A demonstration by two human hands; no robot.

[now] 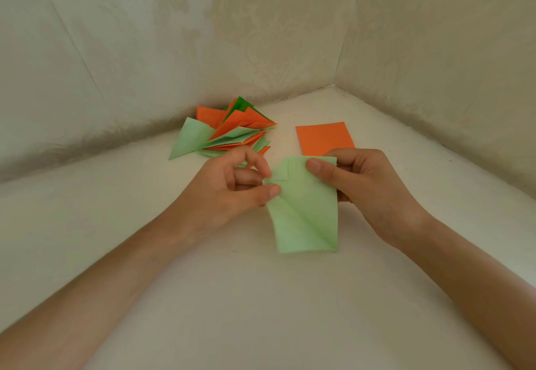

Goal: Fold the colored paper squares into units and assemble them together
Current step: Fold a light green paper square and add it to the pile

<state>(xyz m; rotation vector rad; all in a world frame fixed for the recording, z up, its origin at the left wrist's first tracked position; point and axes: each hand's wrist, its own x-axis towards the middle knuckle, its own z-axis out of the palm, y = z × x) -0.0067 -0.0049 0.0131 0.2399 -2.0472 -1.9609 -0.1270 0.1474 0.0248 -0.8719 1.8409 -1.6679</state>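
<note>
A light green paper (304, 213), creased lengthwise and partly folded at its top, hangs in the air between both hands. My left hand (232, 184) pinches its upper left edge between thumb and fingers. My right hand (365, 184) grips its upper right corner, thumb on the front of the sheet. Behind my left hand lies a pile of folded units (229, 134) in orange, light green and dark green. A flat orange paper square (324, 137) lies behind my right hand.
The work surface (261, 297) is a pale cream top set in a corner. Patterned cream walls (261, 36) close it off at the back left and the right. The pile of units sits close to the back wall.
</note>
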